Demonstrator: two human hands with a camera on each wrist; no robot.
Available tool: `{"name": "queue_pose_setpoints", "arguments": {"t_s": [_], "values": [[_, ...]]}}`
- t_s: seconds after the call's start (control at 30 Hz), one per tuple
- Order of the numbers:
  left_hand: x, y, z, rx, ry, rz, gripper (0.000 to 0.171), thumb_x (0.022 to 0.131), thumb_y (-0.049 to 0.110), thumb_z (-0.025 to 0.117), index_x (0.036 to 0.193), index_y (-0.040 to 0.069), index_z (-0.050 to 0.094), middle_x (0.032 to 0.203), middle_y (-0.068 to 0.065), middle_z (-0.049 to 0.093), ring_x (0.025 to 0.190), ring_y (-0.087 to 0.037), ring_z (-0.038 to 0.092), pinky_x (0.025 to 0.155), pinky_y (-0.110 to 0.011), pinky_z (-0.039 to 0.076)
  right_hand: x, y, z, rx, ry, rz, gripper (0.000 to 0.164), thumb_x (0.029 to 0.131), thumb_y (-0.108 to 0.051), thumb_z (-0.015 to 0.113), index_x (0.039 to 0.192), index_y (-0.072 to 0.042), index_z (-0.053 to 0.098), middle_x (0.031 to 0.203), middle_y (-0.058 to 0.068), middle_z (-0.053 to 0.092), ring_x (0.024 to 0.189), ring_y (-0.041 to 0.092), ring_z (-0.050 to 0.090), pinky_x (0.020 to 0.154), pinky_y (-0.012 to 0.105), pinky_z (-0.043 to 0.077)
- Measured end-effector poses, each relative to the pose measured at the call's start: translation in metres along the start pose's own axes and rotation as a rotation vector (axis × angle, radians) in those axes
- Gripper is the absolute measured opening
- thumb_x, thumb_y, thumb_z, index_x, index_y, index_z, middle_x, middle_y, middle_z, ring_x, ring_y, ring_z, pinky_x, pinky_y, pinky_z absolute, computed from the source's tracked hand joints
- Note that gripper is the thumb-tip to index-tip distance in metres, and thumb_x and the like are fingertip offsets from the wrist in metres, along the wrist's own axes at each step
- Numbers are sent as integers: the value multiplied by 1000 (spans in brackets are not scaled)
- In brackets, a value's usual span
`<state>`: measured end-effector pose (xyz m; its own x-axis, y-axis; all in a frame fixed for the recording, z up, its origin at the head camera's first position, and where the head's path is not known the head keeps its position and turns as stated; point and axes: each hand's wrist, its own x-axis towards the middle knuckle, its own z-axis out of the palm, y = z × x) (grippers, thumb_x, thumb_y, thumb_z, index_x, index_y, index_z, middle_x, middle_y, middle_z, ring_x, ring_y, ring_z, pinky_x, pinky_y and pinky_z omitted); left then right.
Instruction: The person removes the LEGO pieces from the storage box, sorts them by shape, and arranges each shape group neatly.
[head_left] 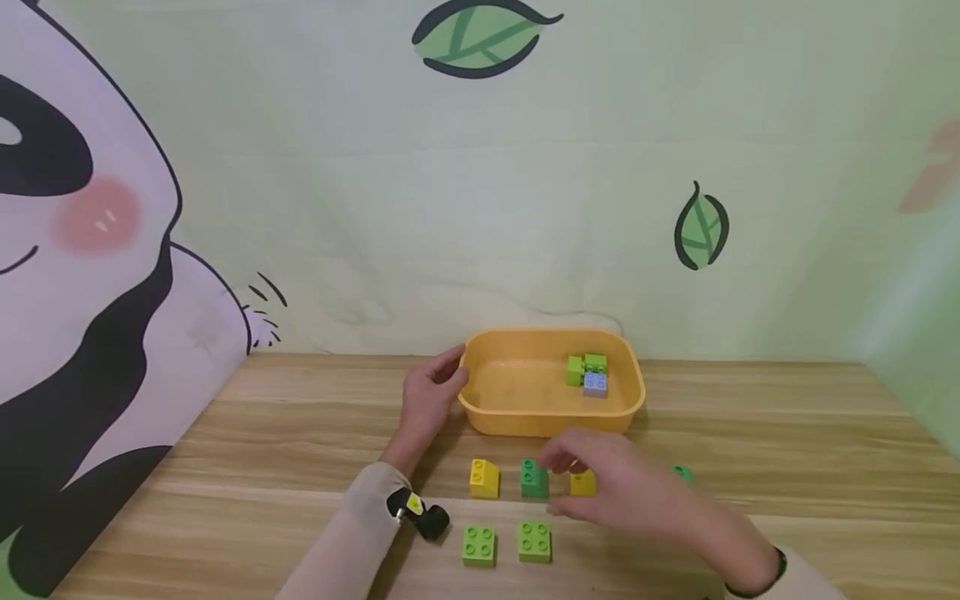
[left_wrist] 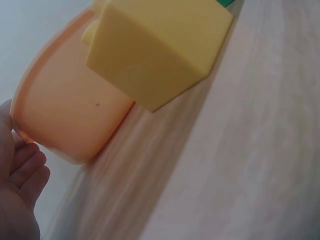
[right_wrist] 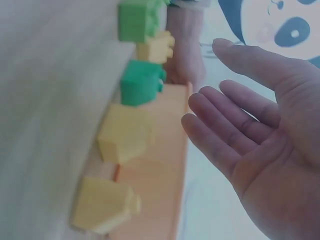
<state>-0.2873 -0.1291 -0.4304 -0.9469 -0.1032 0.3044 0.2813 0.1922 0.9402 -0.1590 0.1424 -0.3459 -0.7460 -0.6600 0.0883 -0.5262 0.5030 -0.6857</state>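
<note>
My left hand [head_left: 429, 402] holds the left end of an orange plastic tub [head_left: 551, 423], thumb at its rim; in the left wrist view the other fingers [left_wrist: 34, 175] lie against the outside. My right hand [head_left: 611, 482] hovers over a row of toy building bricks, fingers loosely bent and nothing in them. Beneath it a yellow brick [head_left: 582, 483] is partly hidden. Just left of its fingertips stands a dark green brick [head_left: 534, 479], then another yellow brick [head_left: 484, 478]. The right wrist view shows the empty palm [right_wrist: 270, 160] beside the bricks.
Inside the tub, at its right, sit light green bricks [head_left: 596, 363] and a lavender brick [head_left: 595, 384]. Two light green bricks [head_left: 478, 546] lie nearer me. A green brick [head_left: 682, 473] peeks out behind my right forearm. A panda-printed backdrop [head_left: 360, 208] rises behind the wooden table [head_left: 787, 442].
</note>
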Motion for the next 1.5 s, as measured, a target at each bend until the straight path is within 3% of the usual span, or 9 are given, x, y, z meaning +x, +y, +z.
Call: {"name": "queue_pose_setpoints", "arguments": {"t_s": [0.07,0.37,0.63,0.93,1.13,1.23,1.5], "values": [[0,-1,1,-6,3,1,38,96,2,72,134,-4,71,127,-22,72,119,-34,68,96,-25,56,1,2,-6,-25,54,-48,34,92,-19,86,120,-11,68,117,-2,71,106,19,69,92,37,61],[1,1,0,-3,8,-10,38,97,2,72,134,-2,71,127,-20,73,118,-32,69,96,-26,57,17,10,-34,-121,206,-89,38,90,-10,86,122,-3,67,116,6,73,106,24,70,92,41,61],[0,1,-1,-1,10,0,38,96,1,72,133,-3,71,127,-21,73,117,-32,69,96,-27,57,41,24,-60,-178,251,-69,36,92,-6,83,123,2,67,118,13,73,109,32,70,96,49,59],[0,0,-1,-12,18,18,36,95,0,72,132,-5,72,124,-24,73,114,-34,70,92,-22,56,69,42,-74,-206,227,20,35,94,-6,80,124,4,66,120,16,71,114,38,67,101,56,55],[0,-1,-1,-7,15,8,37,96,1,72,133,-4,72,124,-22,74,114,-32,70,92,-23,56,84,59,-74,-210,178,139,37,97,-10,77,129,4,64,128,20,69,120,39,64,106,55,53],[0,-1,-1,-5,12,3,37,96,1,72,133,-3,72,125,-21,74,115,-32,70,93,-25,57,89,70,-72,-218,165,194,39,98,-11,77,131,5,64,131,21,68,122,38,63,107,54,52],[-1,1,0,16,8,-3,37,96,3,72,133,-2,72,126,-20,74,117,-32,70,99,-36,57,97,97,-65,-260,127,218,39,97,-7,77,131,8,64,129,22,68,121,39,63,107,54,52]]}}
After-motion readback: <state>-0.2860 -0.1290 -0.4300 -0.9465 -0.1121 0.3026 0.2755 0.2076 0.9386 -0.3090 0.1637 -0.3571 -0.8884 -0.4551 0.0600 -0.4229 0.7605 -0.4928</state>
